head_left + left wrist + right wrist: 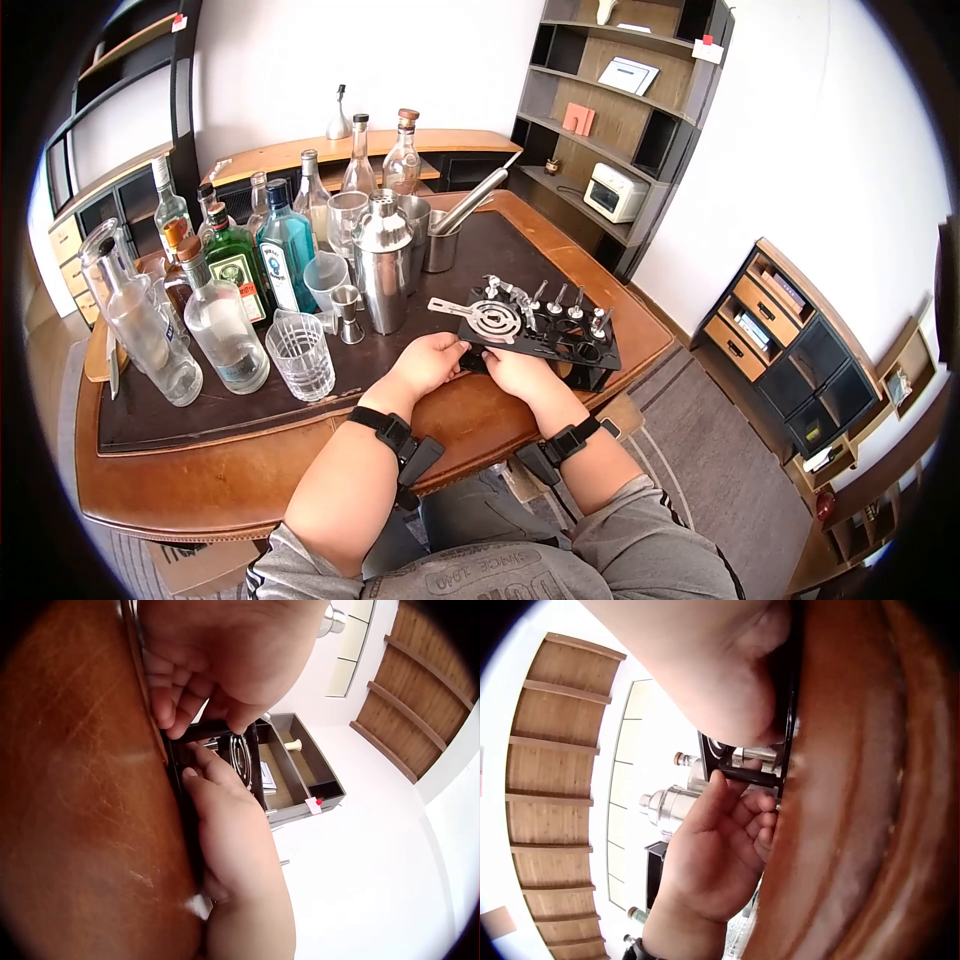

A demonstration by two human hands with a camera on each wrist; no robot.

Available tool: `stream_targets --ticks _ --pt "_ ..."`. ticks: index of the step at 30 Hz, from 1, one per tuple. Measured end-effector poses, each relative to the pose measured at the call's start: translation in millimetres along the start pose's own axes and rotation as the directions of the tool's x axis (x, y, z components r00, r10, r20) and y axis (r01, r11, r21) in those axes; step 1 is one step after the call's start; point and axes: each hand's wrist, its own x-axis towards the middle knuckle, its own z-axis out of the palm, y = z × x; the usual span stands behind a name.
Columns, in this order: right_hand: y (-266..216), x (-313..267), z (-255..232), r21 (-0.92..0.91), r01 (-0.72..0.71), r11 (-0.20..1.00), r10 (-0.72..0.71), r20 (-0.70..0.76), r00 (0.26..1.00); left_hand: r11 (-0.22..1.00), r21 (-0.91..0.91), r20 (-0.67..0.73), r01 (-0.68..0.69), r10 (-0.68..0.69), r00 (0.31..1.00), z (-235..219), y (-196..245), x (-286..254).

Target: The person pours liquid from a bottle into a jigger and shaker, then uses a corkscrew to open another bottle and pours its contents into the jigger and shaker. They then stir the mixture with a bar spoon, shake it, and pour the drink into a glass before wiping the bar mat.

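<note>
A black bar tool stand [560, 348] is near the front right of the desk, holding a flat Hawthorne strainer [494, 321] and several metal pour spouts [557, 300] on its top plate. My left hand [428, 362] grips the stand's front left corner; in the right wrist view its thumb lies against a black post [744, 776] with the fingers curled behind. Right beside it, my right hand [520, 375] holds the front edge, its thumb and fingers reaching in beneath the top plate in the left wrist view. The palm hides part of that grip.
Left of the stand are a steel cocktail shaker [383, 265], a jigger [348, 314] and a cut-glass tumbler [300, 356]. Several bottles, among them a green one [232, 262] and a blue one [287, 250], crowd the desk's left side. A metal cup [440, 250] with bar tools stands behind.
</note>
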Motion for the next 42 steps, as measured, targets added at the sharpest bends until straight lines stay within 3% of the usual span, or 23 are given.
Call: stream_targets --ticks 3,6,9,12,13,14,18,20,22,25,28,34,39,42 --pt "-5.7 -4.5 -2.4 0.063 0.025 0.998 -0.029 0.058 0.998 1.0 -0.015 0.011 -0.006 0.007 1.0 -0.1 -4.7 2.8" --pt "-6.2 -15.4 -13.9 0.232 -0.222 0.947 0.149 0.295 0.944 1.0 0.001 0.01 -0.003 0.003 1.0 -1.1 -3.3 2.5" --pt "-6.4 -34.5 -31.7 0.2 0.089 0.976 -0.108 0.086 0.99 1.0 0.017 0.004 -0.002 0.002 1.0 -1.0 -0.6 1.1" --pt "-4.8 -52.4 -49.3 0.171 -0.141 0.975 0.127 0.09 0.988 1.0 0.015 0.002 -0.015 0.015 1.0 -0.1 -4.3 2.7" --pt "0.7 -56.8 -47.6 0.112 -0.157 0.981 0.158 0.006 0.987 1.0 0.015 0.002 -0.022 0.022 1.0 -0.2 -4.9 3.2" --pt "0.6 -55.5 -49.9 0.062 -0.278 0.958 0.276 0.048 0.96 1.0 0.011 -0.001 -0.017 0.017 1.0 -0.5 -4.6 2.8" --pt "-18.7 -39.2 -35.1 -0.028 -0.147 0.989 0.145 -0.064 0.987 1.0 0.004 -0.01 -0.012 0.012 1.0 -0.1 -0.6 0.6" --pt "-18.9 -27.7 -19.0 0.037 -0.079 0.996 0.08 -0.03 0.996 1.0 0.006 -0.009 -0.012 0.012 1.0 0.8 -0.5 0.0" --pt "-25.1 -20.2 -15.2 0.089 -0.134 0.987 0.127 0.084 0.988 1.0 0.017 -0.006 -0.011 0.011 1.0 -0.2 -0.7 0.2" --pt "-27.3 -20.8 -14.4 0.149 -0.109 0.983 0.089 0.133 0.987 1.0 -0.018 0.006 -0.01 0.01 1.0 -0.6 0.7 -1.1" --pt "-20.0 -32.1 -17.1 0.243 0.093 0.966 -0.102 0.024 0.995 1.0 -0.008 0.013 -0.005 0.005 1.0 -1.0 -0.2 0.8" --pt "-9.1 -64.4 -45.9 0.322 0.036 0.946 -0.062 0.071 0.996 1.0 0.001 0.0 -0.031 0.031 1.0 -0.6 2.1 -2.5" --pt "0.3 -93.6 -54.1 0.103 -0.107 0.989 0.124 -0.176 0.977 1.0 0.005 -0.004 -0.018 0.018 1.0 -0.9 -2.7 1.9" --pt "-2.8 -93.3 -50.1 0.032 -0.165 0.986 0.168 -0.216 0.962 1.0 0.004 -0.009 -0.008 0.008 1.0 0.0 2.3 -1.9"
